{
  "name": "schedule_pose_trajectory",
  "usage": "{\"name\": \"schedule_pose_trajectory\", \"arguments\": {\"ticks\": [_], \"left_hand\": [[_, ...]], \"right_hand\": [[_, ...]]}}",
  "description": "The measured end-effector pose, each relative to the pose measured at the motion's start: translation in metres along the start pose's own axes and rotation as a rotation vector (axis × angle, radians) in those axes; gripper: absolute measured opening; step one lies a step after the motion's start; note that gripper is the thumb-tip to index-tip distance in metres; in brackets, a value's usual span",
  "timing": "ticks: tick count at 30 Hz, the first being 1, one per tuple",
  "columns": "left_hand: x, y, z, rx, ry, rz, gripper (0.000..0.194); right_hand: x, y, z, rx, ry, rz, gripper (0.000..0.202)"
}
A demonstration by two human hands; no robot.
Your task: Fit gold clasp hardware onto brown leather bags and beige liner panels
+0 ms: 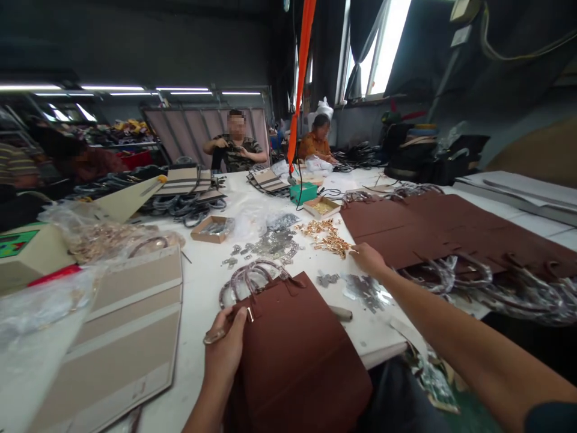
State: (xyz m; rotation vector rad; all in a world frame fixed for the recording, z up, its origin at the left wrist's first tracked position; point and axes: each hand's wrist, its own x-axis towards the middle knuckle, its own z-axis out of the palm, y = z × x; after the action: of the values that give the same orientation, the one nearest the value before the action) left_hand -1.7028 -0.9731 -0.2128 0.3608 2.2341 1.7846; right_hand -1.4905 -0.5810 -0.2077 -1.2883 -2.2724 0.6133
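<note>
My left hand (224, 346) grips the top corner of a brown handbag panel (302, 355), thumb on its face beside a small gold fitting (250, 314). A shiny, curved object (214, 336) shows at that hand's fingers; its kind is unclear. Plastic-wrapped brown handles (246, 279) rise from the panel's upper edge. My right hand (370, 262) reaches across to the edge of a pile of small gold metal fittings (333, 240), fingers drawn together at the tips. What lies between them is too small to make out. Loose silver metal plates (277, 240) and more grey plates (367, 291) lie nearby.
Stacked brown panels (406, 228) with wrapped handles cover the right side. A beige-backed panel (130, 331) lies at left. Further back are a cardboard box (211, 229) of metal pieces, a green device (303, 193) and an orange strap (300, 90). Two people sit across the table.
</note>
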Motion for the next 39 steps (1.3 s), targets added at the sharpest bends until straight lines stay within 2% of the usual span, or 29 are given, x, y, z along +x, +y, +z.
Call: {"name": "schedule_pose_trajectory", "arguments": {"ticks": [3, 6, 9, 11, 14, 16, 19, 22, 25, 30, 34, 39], "left_hand": [[0.001, 0.010, -0.010, 0.528, 0.116, 0.356, 0.055], [-0.004, 0.028, -0.009, 0.750, 0.189, 0.745, 0.061], [-0.012, 0.051, 0.006, 0.770, 0.129, 0.990, 0.056], [-0.013, 0.063, 0.023, 0.770, -0.008, 1.062, 0.049], [-0.005, 0.070, 0.053, 0.850, -0.292, 1.055, 0.042], [0.005, 0.069, 0.072, 0.920, -0.442, 1.012, 0.040], [0.019, 0.068, 0.088, 0.979, -0.572, 0.966, 0.026], [0.025, 0.073, 0.090, 1.005, -0.629, 0.962, 0.016], [0.027, 0.085, 0.087, 1.025, -0.686, 0.957, 0.015], [0.032, 0.105, 0.092, 1.014, -0.765, 0.897, 0.016], [0.029, 0.116, 0.103, 0.951, -0.751, 0.787, 0.017], [0.013, 0.117, 0.103, 0.639, -0.725, 0.611, 0.057]], "right_hand": [[0.008, 0.009, 0.010, -0.062, -0.059, 0.033, 0.017], [0.009, 0.010, 0.011, -0.055, -0.074, 0.011, 0.016], [0.001, 0.007, 0.005, 0.023, -0.065, -0.053, 0.017], [-0.014, -0.002, -0.001, 0.087, -0.055, -0.090, 0.018], [-0.058, -0.033, -0.004, 0.277, -0.103, -0.132, 0.028], [-0.095, -0.061, 0.002, 0.563, -0.213, -0.136, 0.032], [-0.145, -0.101, 0.022, 0.895, -0.373, -0.111, 0.031], [-0.169, -0.123, 0.044, 1.114, -0.449, -0.038, 0.032], [-0.172, -0.125, 0.056, 1.099, -0.433, -0.036, 0.029], [-0.168, -0.122, 0.063, 0.866, -0.272, -0.341, 0.016], [-0.166, -0.128, 0.076, 0.890, -0.175, -0.410, 0.019], [-0.158, -0.139, 0.081, 1.013, -0.082, -0.549, 0.019]]}}
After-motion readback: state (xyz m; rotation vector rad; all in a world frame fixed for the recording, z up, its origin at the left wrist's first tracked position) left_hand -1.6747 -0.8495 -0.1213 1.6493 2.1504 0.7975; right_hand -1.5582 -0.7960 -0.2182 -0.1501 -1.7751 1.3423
